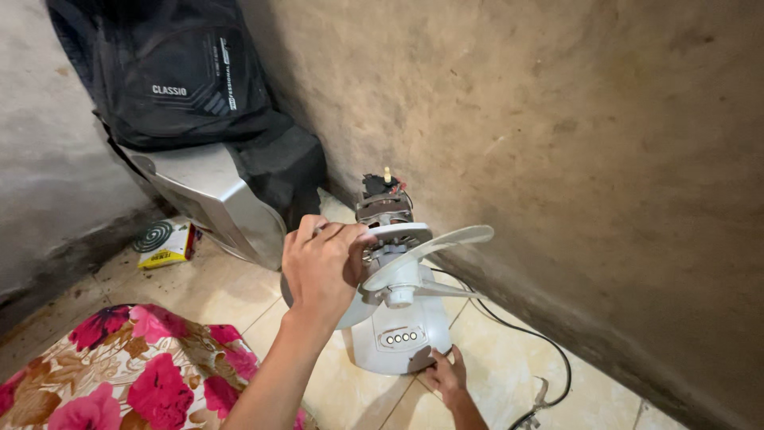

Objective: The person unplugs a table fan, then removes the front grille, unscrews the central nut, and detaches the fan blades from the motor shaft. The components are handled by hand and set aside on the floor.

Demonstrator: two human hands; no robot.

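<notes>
Head view: the left hand (322,267) curls its fingers around the smooth pale plastic blade hub (395,271) of a small grey table fan (398,318) standing on glossy cream floor tiles (509,366). The right hand (446,372) presses flat, fingers spread, on the fan's rounded base. The exposed motor (383,203) points toward a rough plastered wall (557,119). A black cord (525,334) trails beside; floral cloth (119,358) lies nearby.

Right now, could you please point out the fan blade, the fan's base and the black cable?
fan blade (446,239), head view, its pale flat surface.
fan's base (402,338), head view, its button panel.
black cable (549,342), head view, its floor loop.
</notes>
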